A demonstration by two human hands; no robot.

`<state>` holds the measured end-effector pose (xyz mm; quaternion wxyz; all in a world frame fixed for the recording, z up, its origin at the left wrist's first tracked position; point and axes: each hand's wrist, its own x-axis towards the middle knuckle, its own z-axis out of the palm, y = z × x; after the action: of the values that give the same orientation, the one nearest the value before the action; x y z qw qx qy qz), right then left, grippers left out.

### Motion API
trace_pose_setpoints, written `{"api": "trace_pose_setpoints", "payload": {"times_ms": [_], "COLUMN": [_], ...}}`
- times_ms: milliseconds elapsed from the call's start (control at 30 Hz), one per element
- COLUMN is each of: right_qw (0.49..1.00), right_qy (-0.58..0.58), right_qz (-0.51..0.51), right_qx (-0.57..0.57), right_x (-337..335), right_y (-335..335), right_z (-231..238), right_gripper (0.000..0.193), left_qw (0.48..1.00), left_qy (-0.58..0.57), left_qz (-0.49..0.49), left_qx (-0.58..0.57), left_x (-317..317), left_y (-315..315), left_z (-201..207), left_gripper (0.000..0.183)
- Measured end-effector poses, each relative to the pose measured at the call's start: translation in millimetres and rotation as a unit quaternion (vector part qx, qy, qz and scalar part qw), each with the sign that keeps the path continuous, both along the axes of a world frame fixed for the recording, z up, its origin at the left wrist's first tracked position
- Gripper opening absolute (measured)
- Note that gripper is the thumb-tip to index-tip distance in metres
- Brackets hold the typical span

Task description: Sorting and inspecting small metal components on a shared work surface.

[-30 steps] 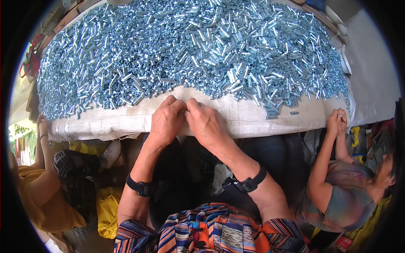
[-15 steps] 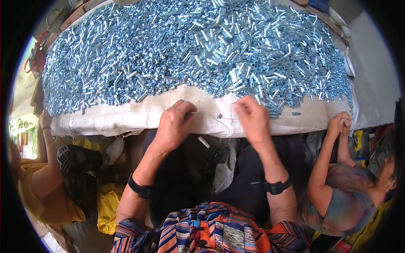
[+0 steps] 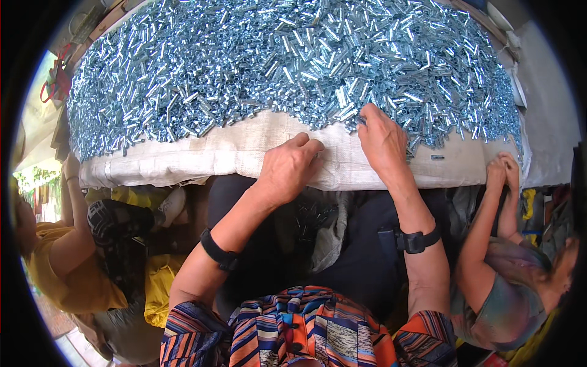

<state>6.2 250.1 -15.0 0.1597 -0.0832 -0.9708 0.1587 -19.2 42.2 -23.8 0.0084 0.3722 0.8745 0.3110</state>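
A huge heap of small shiny metal sleeves [image 3: 287, 67] covers a table spread with white woven sacking [image 3: 232, 153]. My left hand [image 3: 290, 168] rests at the sacking's front edge with its fingers curled; what it holds, if anything, is hidden. Further right, my right hand [image 3: 382, 137] lies palm down on the near rim of the heap, fingertips among the metal pieces. Both wrists wear black bands. In my lap, between my arms, a light cloth [image 3: 327, 235] carries a few of the same pieces.
A person in a yellow top [image 3: 61, 269] sits at my left, one hand at the table edge. At my right another person [image 3: 507, 287] holds both hands [image 3: 502, 171] up at the sacking's corner. A single metal piece [image 3: 437, 157] lies loose on the sacking.
My hands were together at the sacking's edge a second ago. My right hand has since slid right and up onto the rim of the heap; my left hand has stayed roughly in place.
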Motion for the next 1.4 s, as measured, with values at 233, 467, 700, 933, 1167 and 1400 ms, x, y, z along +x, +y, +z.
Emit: {"api": "trace_pose_setpoints", "payload": {"times_ms": [233, 467, 700, 933, 1167, 1400], "right_qw": [0.999, 0.998, 0.998, 0.985, 0.991, 0.995], "right_qy": [0.031, 0.050, -0.016, -0.073, -0.046, 0.008], "right_qz": [0.029, 0.032, 0.058, 0.153, 0.129, 0.099], "right_qx": [0.002, -0.022, 0.012, 0.029, -0.004, -0.020], "right_x": [9, 9, 3, 7, 13, 17], "right_y": [-5, -1, -5, -2, -6, -4], "right_z": [-9, -12, 3, 11, 8, -4], "right_gripper": [0.017, 0.019, 0.019, 0.025, 0.022, 0.016], "left_qw": [1.000, 0.995, 0.948, 0.865, 0.847, 0.842], "left_qy": [0.009, -0.052, -0.250, -0.411, -0.433, -0.441], "left_qz": [0.020, 0.036, 0.056, 0.057, 0.052, 0.060], "left_qx": [-0.022, 0.078, 0.190, 0.282, 0.305, 0.306], "left_x": [-1, -6, -8, -3, -1, -1], "left_y": [1, -11, -21, -26, -28, -26], "left_z": [-4, -6, -7, 0, -2, 1], "left_gripper": [0.012, 0.012, 0.010, 0.006, 0.006, 0.007]}}
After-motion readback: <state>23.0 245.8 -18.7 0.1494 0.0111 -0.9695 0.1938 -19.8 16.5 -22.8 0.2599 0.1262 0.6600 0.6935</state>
